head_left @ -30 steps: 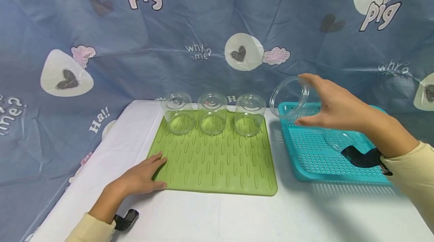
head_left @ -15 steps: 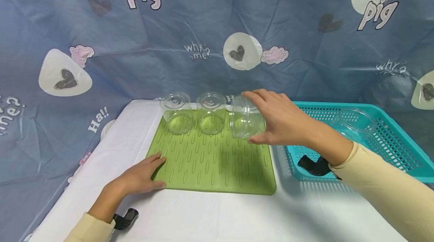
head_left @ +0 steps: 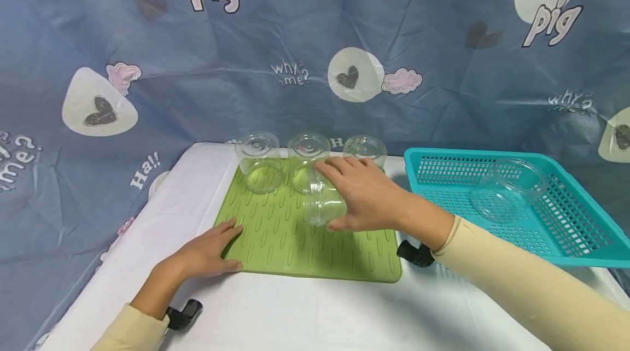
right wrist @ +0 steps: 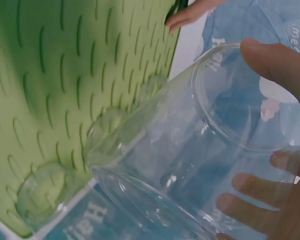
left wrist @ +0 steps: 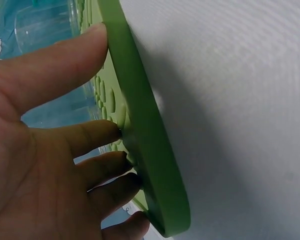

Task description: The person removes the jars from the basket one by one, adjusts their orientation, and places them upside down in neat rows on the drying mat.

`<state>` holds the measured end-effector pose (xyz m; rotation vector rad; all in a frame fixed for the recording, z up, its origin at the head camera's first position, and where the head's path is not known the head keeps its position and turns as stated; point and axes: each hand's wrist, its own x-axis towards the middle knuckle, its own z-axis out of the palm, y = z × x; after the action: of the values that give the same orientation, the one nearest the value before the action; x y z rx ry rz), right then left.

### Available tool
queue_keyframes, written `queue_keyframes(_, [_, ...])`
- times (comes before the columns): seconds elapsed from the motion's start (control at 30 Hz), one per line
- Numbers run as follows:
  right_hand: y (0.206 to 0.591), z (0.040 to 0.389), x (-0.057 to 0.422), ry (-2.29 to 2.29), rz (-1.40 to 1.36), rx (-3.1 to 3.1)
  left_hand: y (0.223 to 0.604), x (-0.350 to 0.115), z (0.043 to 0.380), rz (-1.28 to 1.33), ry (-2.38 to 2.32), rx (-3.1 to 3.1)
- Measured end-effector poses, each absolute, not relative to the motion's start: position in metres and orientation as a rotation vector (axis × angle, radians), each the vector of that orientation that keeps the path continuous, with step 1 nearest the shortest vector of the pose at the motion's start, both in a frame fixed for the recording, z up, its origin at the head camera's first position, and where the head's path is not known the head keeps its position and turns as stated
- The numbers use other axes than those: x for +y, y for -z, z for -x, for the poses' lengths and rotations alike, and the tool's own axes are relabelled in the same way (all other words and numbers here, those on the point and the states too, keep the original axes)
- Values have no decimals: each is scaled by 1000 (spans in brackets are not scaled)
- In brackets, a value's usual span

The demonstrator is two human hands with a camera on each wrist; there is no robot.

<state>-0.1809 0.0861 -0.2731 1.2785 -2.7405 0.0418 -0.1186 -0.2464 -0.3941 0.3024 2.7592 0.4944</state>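
My right hand (head_left: 369, 196) grips a clear cup (head_left: 316, 206) between thumb and fingers and holds it tipped on its side over the green ridged mat (head_left: 295, 252). In the right wrist view the thumb (right wrist: 277, 65) lies at one end of the cup, and the other fingers show through its clear wall. Three matching cups stand upside down along the mat's back edge: a left one (head_left: 261, 162), a middle one (head_left: 301, 148) and a right one (head_left: 365, 148), partly hidden by my hand. My left hand (head_left: 202, 252) rests with fingertips on the mat's left edge.
To the right of the mat stands a turquoise slotted basket (head_left: 492, 154) with one clear cup (head_left: 497, 198) in it. White cloth (head_left: 275, 313) covers the table. A blue printed curtain (head_left: 295, 23) hangs behind and at the left.
My right hand has carried the cup from above the basket leftward over the mat, in front of the row of upturned cups. The left hand stays put.
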Motion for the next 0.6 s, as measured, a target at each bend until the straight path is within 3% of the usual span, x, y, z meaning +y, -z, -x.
queue_keyframes(0.33, [290,178,78,-77,-1309,-2720,383,-252,117,-385,-783,2835])
queue_keyframes(0.6, [300,175,72,8,-1270,-2638,351,-206,120,-580,-1316,2851])
